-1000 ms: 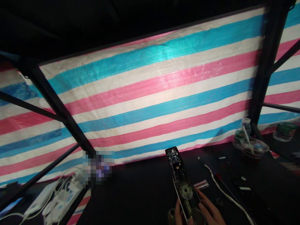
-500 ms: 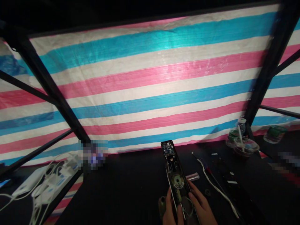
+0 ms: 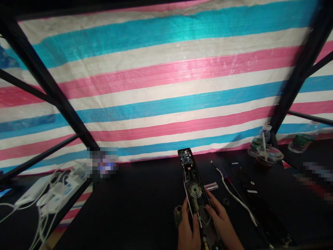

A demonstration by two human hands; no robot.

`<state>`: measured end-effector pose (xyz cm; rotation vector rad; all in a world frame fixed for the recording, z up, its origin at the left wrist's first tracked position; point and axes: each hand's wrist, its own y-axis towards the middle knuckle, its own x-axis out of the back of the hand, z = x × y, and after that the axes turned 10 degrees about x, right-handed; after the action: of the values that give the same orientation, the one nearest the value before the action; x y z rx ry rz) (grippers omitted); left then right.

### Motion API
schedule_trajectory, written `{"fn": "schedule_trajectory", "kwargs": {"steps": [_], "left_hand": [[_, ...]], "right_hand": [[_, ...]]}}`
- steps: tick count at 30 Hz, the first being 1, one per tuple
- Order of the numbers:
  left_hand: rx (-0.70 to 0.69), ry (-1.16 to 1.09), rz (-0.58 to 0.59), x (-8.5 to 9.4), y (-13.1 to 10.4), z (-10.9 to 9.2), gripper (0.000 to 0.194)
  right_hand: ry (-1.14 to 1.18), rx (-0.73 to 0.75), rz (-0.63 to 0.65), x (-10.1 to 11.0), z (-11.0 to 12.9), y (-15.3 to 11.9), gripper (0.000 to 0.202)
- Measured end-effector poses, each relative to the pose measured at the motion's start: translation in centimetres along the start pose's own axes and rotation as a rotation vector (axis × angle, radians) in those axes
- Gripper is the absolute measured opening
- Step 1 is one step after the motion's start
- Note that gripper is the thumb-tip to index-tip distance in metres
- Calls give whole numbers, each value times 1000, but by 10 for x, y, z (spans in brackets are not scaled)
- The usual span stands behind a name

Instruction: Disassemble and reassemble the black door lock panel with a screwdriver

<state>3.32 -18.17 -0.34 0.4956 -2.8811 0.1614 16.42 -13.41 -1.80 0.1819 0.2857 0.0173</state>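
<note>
A long, narrow black device housing (image 3: 191, 177) lies lengthwise before me, its inside exposed. A circuit board (image 3: 186, 157) shows at its far end, and a round speaker-like part (image 3: 194, 190) sits midway along. My left hand (image 3: 188, 227) grips the left edge, with the thumb over the near inside. On the opposite edge my right hand (image 3: 221, 218) is closed, its fingertips along the rim. Just left of my left hand is a small dark greenish object (image 3: 178, 215). A clear pinkish packet (image 3: 211, 186) lies beyond my right hand.
To the right are a white cable (image 3: 234, 194), a screwdriver-like tool (image 3: 224, 174) and a long black panel (image 3: 262, 205). A plastic bowl with a straw (image 3: 269, 155) stands at the back right. White power strips (image 3: 61, 194) with tangled cords lie left. Striped sheeting (image 3: 166, 104) hangs behind.
The view has tilted down slightly, so everything appears a little higher. Both hands keep hold of the housing, and more of its near end now shows.
</note>
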Motion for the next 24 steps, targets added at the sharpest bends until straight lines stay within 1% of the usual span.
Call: {"fn": "schedule_trajectory", "kwargs": {"steps": [4, 8, 13, 24], "left_hand": [[-1, -9, 22, -1, 0, 0, 55], [-1, 15, 27, -1, 1, 7, 56], [13, 6, 39, -2, 2, 15, 56], [25, -31, 54, -1, 1, 10, 58]], "right_hand": [[-43, -1, -6, 0, 1, 0, 64], [-56, -20, -14, -1, 2, 1, 68], [-60, -18, -36, 0, -1, 1, 67], [-72, -26, -35, -2, 3, 1, 69]]}}
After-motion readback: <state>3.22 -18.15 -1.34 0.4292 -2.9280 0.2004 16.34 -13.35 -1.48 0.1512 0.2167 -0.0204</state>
